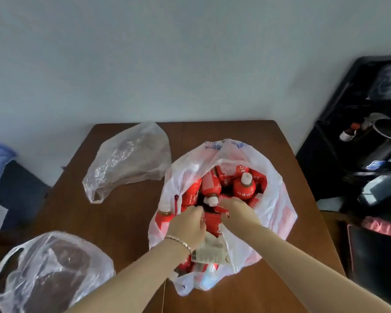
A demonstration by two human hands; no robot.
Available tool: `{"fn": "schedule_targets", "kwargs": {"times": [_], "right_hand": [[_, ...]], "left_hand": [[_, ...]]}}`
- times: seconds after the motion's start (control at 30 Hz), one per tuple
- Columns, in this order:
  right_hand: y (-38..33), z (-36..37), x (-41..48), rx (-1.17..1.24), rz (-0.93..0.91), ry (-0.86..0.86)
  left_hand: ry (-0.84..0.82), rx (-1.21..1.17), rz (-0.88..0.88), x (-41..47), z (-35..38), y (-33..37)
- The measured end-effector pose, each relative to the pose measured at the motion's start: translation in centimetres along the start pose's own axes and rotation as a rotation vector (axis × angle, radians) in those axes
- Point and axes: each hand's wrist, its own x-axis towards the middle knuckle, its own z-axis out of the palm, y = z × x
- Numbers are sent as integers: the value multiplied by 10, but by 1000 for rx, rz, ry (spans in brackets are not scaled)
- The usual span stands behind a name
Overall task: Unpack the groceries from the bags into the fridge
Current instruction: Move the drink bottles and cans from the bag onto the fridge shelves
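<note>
Left hand (186, 227) and right hand (235, 211) inside the bag (278, 193).
Each hand grips one side of the carton (212, 222) lying between them; bottles (244, 188) lie just beyond.

A full bag (278, 199) stood on the table (127, 222), right of centre, with bottles (244, 188) inside. In its mouth the left hand (187, 224) and right hand (237, 213) gripped a carton (212, 222). Left of it lay a far empty bag (131, 159), and a near empty bag (48, 267) at the near-left edge.

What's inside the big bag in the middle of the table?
Inside the bag are red bottles with white caps and red cartons. The left hand and right hand grip one carton. Whatever lies beneath them is hidden.
</note>
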Motion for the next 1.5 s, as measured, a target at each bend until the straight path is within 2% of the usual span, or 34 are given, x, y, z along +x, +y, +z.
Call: {"fn": "schedule_targets", "kwargs": {"times": [0.13,0.2,0.27,0.3,0.37,0.4,0.43,0.53,0.6,0.67,0.77,0.97,1.13,1.2,1.27,1.33,1.4,1.5], "right_hand": [[-9,24,47,-57,43,-179],[-11,33,62,-99,73,-204],[-12,37,72,-139,69,-172],[-12,38,75,-159,42,-152],[-7,41,80,-92,3,-115],[-5,42,82,-25,-6,-96],[-2,42,83,-58,-44,-53],[7,42,85,-78,-87,-49],[3,37,84,-117,-111,-156],[1,31,84,-193,-76,-229],[0,34,87,-205,-45,-209],[8,29,79,-75,-77,-73],[11,-2,67,144,-47,39],[11,-11,66,164,-26,31],[11,-14,64,154,-27,32],[10,-14,63,166,-19,37],[9,-14,61,186,-14,50],[8,-17,58,196,-23,82]], "left_hand": [[-138,-109,24,47,1,-14],[-218,-143,55,64,4,-19],[-245,-38,83,75,4,-20],[-225,36,100,77,4,-21],[-41,214,180,82,1,-20],[-20,285,172,84,-1,-19],[3,334,168,89,0,-19],[-5,366,93,106,-7,-25],[52,427,24,122,-24,-32],[65,502,71,137,-36,-37],[-36,627,133,148,-46,-33],[-2,422,177,160,-59,-29],[-9,451,34,171,-67,-48],[143,458,78,175,-63,-42],[255,426,213,173,-61,-32],[176,316,283,166,-54,-21],[103,356,315,164,-37,-18],[26,395,237,168,-25,-19]]}}
